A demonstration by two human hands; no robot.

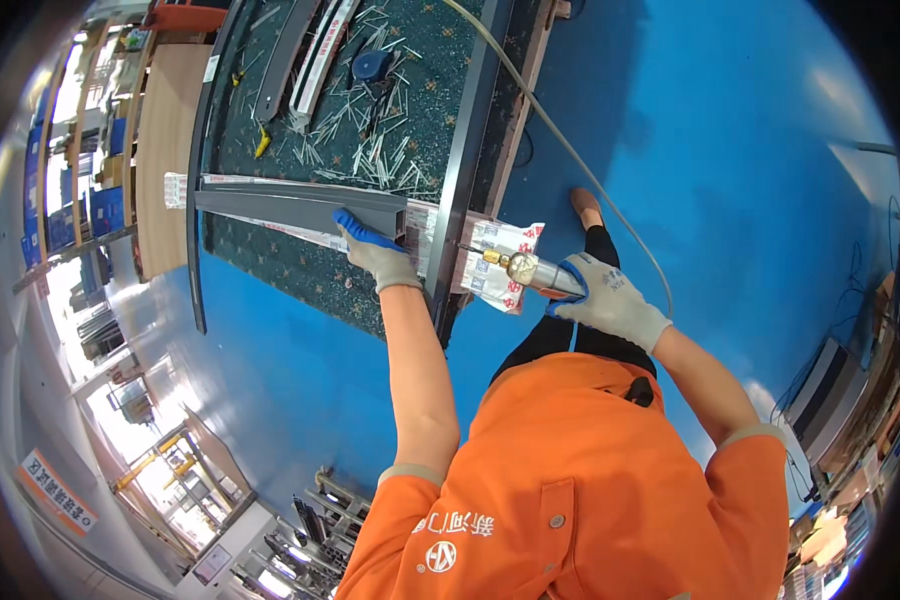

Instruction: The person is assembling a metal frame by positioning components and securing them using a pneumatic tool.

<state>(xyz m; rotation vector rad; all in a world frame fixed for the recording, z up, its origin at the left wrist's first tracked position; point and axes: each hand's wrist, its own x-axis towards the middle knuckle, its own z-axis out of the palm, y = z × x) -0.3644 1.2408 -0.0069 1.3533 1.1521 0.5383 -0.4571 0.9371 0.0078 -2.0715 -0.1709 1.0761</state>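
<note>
Silver drill (538,272) sat in the right hand (607,294), fingers wrapped round its body; left hand (378,252) touched the dark bar (290,206) near one end, finger closure unclear.

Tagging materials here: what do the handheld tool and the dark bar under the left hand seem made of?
Handheld tool: likely metal, polished silver with bright highlights. Dark bar: perhaps coated metal, smooth grey with crisp edges; plastic remains possible.

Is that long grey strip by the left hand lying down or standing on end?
Lying down: the grey strip stretches lengthwise over the dark worktable, with the left hand at one end.
</note>
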